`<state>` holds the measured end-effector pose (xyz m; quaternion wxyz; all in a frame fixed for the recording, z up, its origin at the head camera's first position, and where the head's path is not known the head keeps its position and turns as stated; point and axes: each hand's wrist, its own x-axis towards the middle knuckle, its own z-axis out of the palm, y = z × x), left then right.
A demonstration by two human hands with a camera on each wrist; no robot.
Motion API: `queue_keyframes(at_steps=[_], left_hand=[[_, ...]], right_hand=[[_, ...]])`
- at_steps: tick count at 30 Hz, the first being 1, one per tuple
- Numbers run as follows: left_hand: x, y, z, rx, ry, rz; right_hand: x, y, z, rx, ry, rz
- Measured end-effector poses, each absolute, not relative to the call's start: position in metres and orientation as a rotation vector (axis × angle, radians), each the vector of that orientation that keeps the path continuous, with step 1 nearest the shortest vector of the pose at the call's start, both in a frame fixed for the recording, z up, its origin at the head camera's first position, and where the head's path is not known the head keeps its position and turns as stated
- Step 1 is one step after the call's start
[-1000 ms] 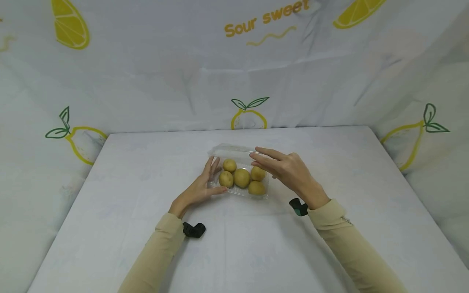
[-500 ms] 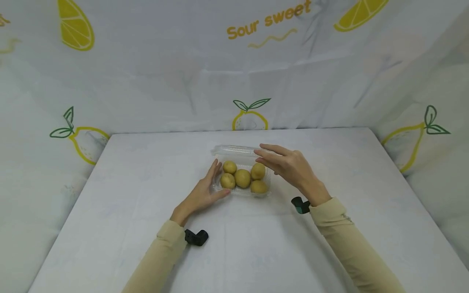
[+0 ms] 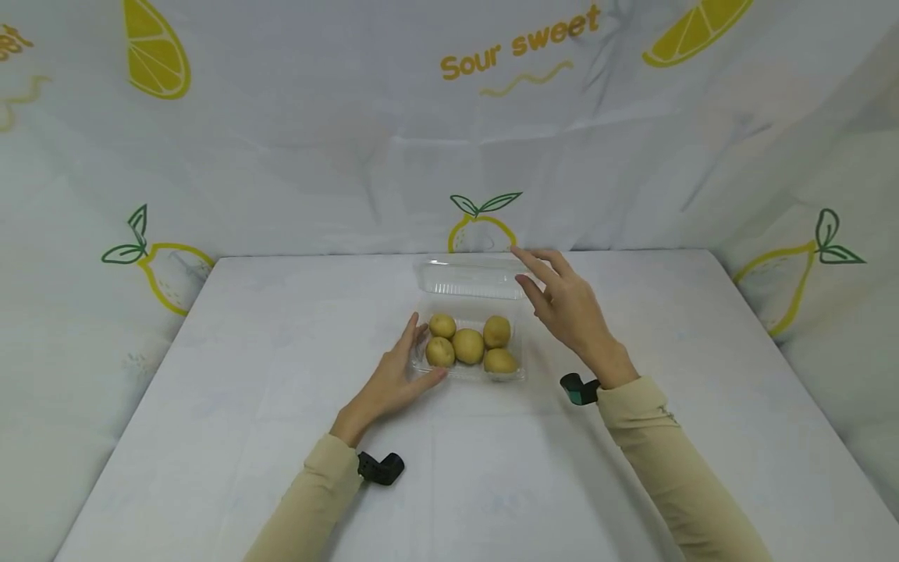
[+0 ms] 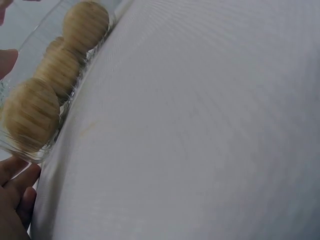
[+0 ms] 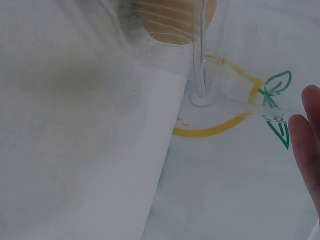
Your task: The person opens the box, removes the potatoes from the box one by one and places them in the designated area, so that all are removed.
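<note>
A clear plastic clamshell container (image 3: 467, 376) sits on the table with several potatoes (image 3: 468, 346) inside. Its hinged lid (image 3: 463, 279) stands tilted back behind it. My left hand (image 3: 389, 382) holds the container's left end, thumb along the front rim and fingers at the left side. The left wrist view shows potatoes (image 4: 57, 72) through the clear wall, with fingers (image 4: 19, 182) against the container's end. My right hand (image 3: 574, 316) is at the lid's right end, fingers nearly straight. In the right wrist view, its fingertips (image 5: 297, 122) are right at the lid's edge.
A white cloth covers the table (image 3: 295, 312). A white curtain (image 3: 316, 156) printed with lemons hangs along the back and sides. The table's back edge lies close behind the lid. A black camera (image 3: 381, 468) sits on the left wrist, another (image 3: 579, 389) on the right.
The lid has swung up and back, away from the potatoes. My right hand has moved up and slightly right with it. My left hand stays at the container's left end.
</note>
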<state>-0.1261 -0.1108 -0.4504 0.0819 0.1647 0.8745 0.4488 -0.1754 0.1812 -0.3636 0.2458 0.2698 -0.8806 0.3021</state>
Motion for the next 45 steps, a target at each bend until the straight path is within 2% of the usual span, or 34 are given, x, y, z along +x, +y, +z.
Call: queue_keyframes(at_steps=[15,25,45], left_hand=[[-0.126,-0.111,-0.452,0.515,2.626,1.353],[-0.126,-0.111,-0.452,0.515,2.625,1.346],[-0.123,-0.11,-0.453,0.462,2.652,1.35]], right_hand=[[-0.184,0.198,-0.383,0.755,-2.652,1.307],[-0.188,0.209,-0.396,0.697,-2.869,1.359],[-0.187,0.201,-0.411,0.623,-3.088,1.365]])
